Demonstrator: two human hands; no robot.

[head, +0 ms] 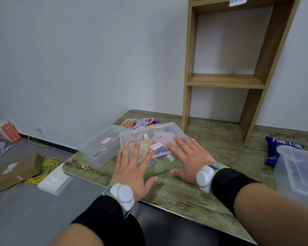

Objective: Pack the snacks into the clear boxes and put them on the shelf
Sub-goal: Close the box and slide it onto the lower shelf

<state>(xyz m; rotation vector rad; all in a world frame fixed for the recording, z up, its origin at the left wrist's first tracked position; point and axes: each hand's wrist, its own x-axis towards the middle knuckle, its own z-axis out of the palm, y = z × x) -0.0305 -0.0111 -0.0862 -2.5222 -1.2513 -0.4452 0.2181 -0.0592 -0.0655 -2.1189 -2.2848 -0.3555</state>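
A clear lidded box (160, 134) full of snack pouches lies on the wooden table (212, 153); a white label sits on its lid. My left hand (132, 166) lies flat on the lid's near left part with fingers straight. My right hand (188, 157) presses flat on the lid's right part. A second clear box (100, 148) with a label lies shut just to the left, touching the first. Loose colourful snacks (140, 122) are piled behind the boxes. A wooden shelf (226, 80) stands at the table's back right.
A blue snack bag (277, 148) and a larger clear bin (299, 176) sit at the right edge. On the grey floor to the left lie a brown envelope (16, 171), a yellow cable coil (46, 167) and a white block (53, 178).
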